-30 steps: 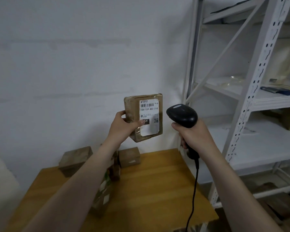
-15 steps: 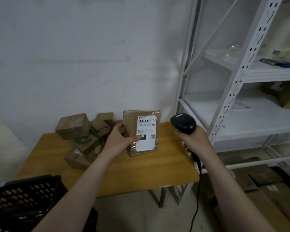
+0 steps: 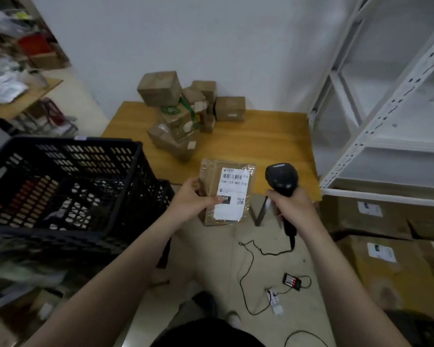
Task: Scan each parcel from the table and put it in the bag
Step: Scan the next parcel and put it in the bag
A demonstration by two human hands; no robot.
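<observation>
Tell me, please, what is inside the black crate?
The black crate looks mostly empty: through its open top only the perforated walls and floor show. Something pale lies low inside, but I cannot identify it. The near wall hides the closest part.

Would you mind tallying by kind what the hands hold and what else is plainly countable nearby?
Parcel in the left hand: 1
Scanner in the right hand: 1
Black crate: 1
Wooden table: 1
Total: 4
The piled parcels on the table overlap too much for an exact count.
</observation>
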